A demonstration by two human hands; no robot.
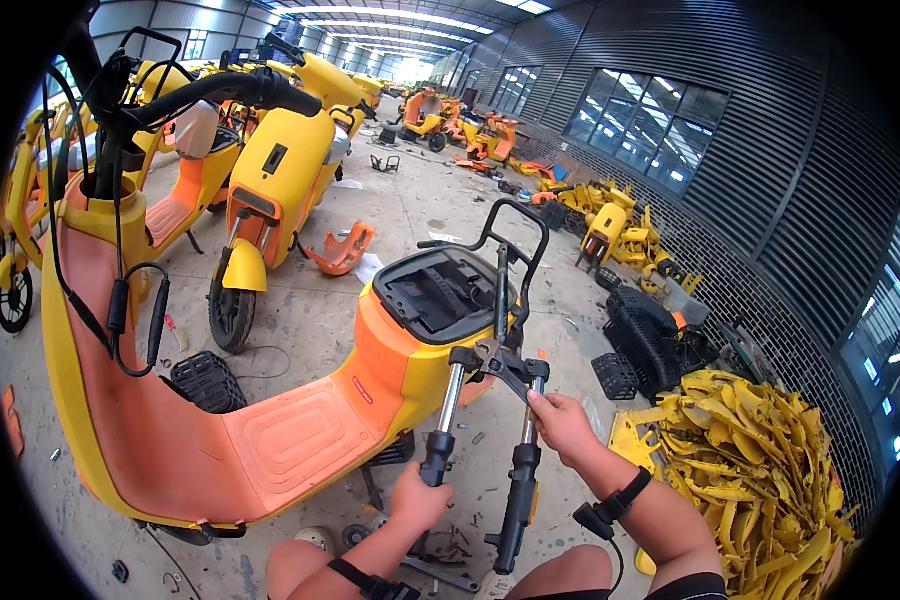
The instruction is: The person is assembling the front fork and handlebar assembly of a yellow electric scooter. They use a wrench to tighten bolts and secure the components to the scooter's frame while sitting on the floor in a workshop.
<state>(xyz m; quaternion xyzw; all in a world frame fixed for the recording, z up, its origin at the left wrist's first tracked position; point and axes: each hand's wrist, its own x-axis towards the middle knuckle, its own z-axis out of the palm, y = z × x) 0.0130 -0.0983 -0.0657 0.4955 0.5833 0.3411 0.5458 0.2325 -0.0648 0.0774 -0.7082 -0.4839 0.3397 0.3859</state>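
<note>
My left hand [420,497] is wrapped round the left black leg of a scooter's front fork [438,458]. The fork has two bright metal tubes, and its dark stem leans up against the seat end of a yellow and orange scooter body [380,340]. In my right hand [562,425] is the end of a dark wrench [510,378], its head at the fork's top bracket, close to the stem's foot. My right fingers are closed, partly hidden by the hand. The seat compartment [440,295] is uncovered, with a black rack [530,235] behind it.
A heap of yellow plastic panels [740,490] lies at my right. Black baskets [640,340] are stacked beyond it, near the wall. Another yellow scooter [280,165] stands at the left. An orange panel [342,248], a black basket [208,380] and small parts litter the floor.
</note>
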